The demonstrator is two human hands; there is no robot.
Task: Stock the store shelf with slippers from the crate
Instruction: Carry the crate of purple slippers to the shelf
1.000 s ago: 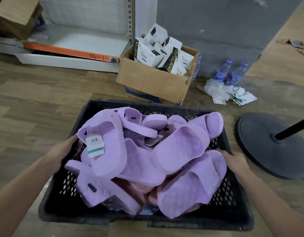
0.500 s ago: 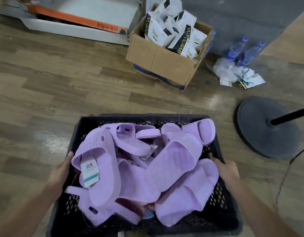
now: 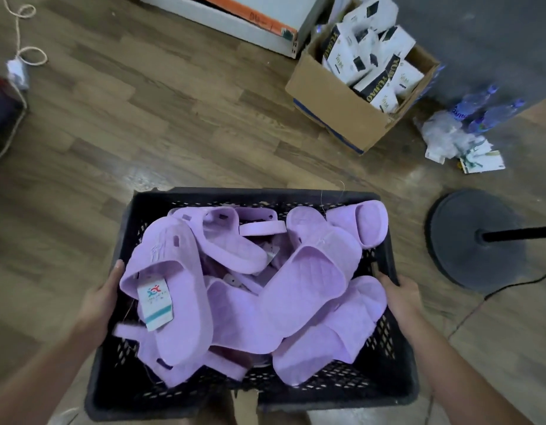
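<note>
A black perforated plastic crate (image 3: 253,196) fills the lower middle of the view, piled with several lilac slippers (image 3: 305,280). One slipper on the left carries a white paper tag (image 3: 155,303). My left hand (image 3: 101,297) grips the crate's left rim. On the opposite rim, my right hand (image 3: 400,297) is closed the same way. The crate is held above the wooden floor. The white bottom shelf (image 3: 234,19) with an orange strip lies at the top of the view, well beyond the crate.
A cardboard box (image 3: 336,105) of white packets stands on the floor at upper right, with water bottles (image 3: 492,113) and crumpled plastic beside it. A round black stand base (image 3: 468,240) and its pole sit right of the crate. A rope (image 3: 23,32) lies at upper left.
The crate, still held at both sides, has drawn back from the shelf and cardboard box; the view has tilted down and swung left, bringing a rope and a dark object into sight.
</note>
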